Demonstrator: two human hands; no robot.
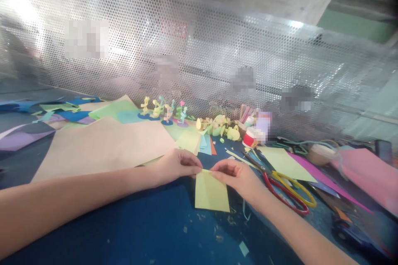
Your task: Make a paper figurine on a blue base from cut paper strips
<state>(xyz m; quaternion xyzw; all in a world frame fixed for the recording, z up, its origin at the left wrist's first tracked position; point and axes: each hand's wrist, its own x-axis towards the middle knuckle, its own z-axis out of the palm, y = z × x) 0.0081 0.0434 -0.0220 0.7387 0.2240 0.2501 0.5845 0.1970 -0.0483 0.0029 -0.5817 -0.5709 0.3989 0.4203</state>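
Observation:
A small piece of yellow paper (212, 192) hangs between my two hands, over the blue tabletop (139, 227). My left hand (174, 167) pinches its upper left corner between thumb and fingers. At the upper right edge, my right hand (234, 174) grips the same sheet in a like pinch. Just right of my right hand lie scissors (292, 194) with one red and one yellow handle, blades pointing away to the left. A large beige sheet of paper (105, 145) lies beyond my left forearm.
Several small paper figures (168, 114) stand on round bases at the back. A red and white container (249, 137) is right of them. Pink paper (370, 174) and magenta paper (329, 180) lie at the right. Paper scraps dot the table before a perforated metal screen (199, 62).

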